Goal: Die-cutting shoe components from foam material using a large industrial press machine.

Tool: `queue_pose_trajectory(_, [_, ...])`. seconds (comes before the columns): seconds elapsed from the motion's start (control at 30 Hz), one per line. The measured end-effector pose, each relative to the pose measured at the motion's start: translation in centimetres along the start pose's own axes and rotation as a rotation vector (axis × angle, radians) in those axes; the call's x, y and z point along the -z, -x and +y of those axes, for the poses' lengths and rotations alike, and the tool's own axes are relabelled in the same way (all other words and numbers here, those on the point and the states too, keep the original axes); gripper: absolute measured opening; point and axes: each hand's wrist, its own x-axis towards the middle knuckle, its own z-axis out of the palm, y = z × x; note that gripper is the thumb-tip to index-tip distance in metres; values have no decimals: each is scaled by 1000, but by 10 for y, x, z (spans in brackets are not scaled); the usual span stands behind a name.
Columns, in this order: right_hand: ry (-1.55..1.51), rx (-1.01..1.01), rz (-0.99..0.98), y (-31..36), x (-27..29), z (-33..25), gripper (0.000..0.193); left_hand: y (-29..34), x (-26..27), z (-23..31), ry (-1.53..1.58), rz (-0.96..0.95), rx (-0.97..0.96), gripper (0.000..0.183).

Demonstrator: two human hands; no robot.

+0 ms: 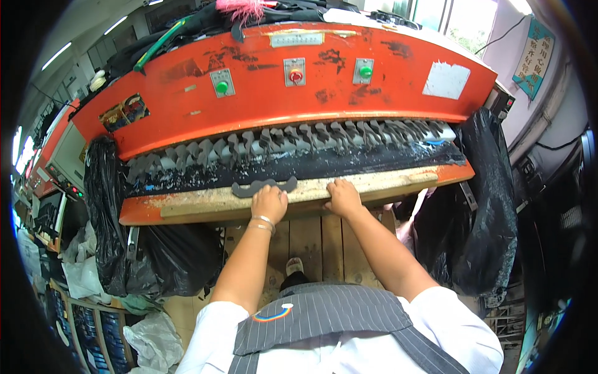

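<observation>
A dark grey, wavy-edged flat piece (246, 189) lies along the pale wooden ledge (374, 185) at the front of an orange-red machine (249, 56). My left hand (270, 202), with bangles at its wrist, has its fingers bent over the middle of this piece, pressing it against the ledge. To the right, my right hand (344, 198) grips the ledge edge with curled fingers; no loose piece shows in it. Behind the ledge, a row of similar grey wavy pieces (274, 138) hangs along a pale roller (218, 149). Lint and scraps are scattered over the black bed (311, 163).
Green and red push buttons (296, 76) sit on the machine's front panel. Black plastic bags (486, 206) hang at both ends. Dark cloth and a pink fringe (240, 9) lie on top. Below are wooden floorboards (333, 249) and, at lower left, a white sack (156, 340).
</observation>
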Motion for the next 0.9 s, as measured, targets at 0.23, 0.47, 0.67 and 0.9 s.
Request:
queue_pose_trajectory(0.23, [37,-11,-61,-5,5,0,49,-10,0,7,-8,-83,113,26])
queue_pose_trajectory(0.47, [-6,58,-109,-11,5,12,44,-21,3,7,2,-107,112,31])
queue_pose_trajectory(0.67, [-160,166,-697,-52,60,32,47,-75,54,18,1,-743,76,46])
queue_pose_trajectory(0.9, [-469,276,-189,-255,61,21,37,-204,-3,-5,30,383,-85,36])
